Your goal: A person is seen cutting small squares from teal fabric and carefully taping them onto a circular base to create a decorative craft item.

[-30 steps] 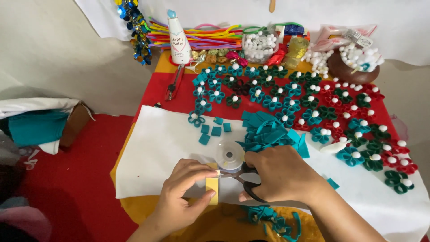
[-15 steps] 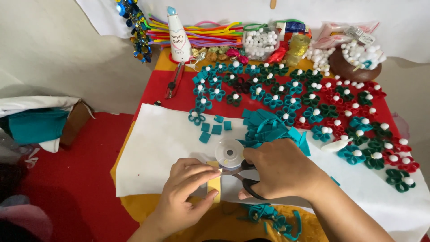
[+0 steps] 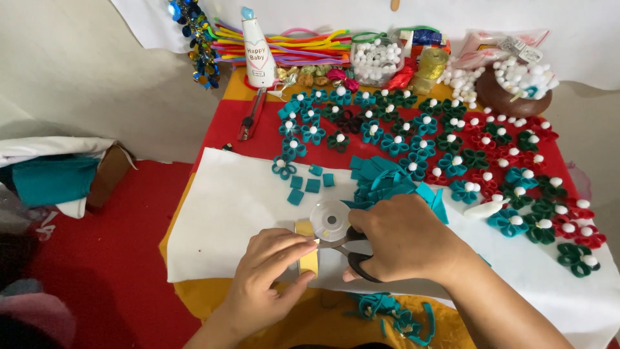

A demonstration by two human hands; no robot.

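My right hand (image 3: 403, 242) grips black-handled scissors (image 3: 349, 252), their blades pointing left toward a yellow felt strip (image 3: 307, 258). My left hand (image 3: 268, 278) pinches that strip between thumb and fingers near the table's front edge. A clear round tape roll (image 3: 330, 220) lies just above the two hands on a white paper sheet (image 3: 226, 213). A heap of teal felt strips (image 3: 387, 181) sits behind my right hand, and a few small teal squares (image 3: 310, 187) lie to its left.
Many teal, green and red felt flowers with white pompom centres (image 3: 452, 142) cover the red tablecloth. At the back stand a white cone bottle (image 3: 257, 48), coloured pipe cleaners (image 3: 303, 48), a tub of white pompoms (image 3: 378, 61) and a brown bowl (image 3: 516, 97). Teal flowers (image 3: 394, 317) lie near the front edge.
My left hand has shifted its fingers on the yellow strip, and the scissors in my right hand have closed in on it. Little else has moved.
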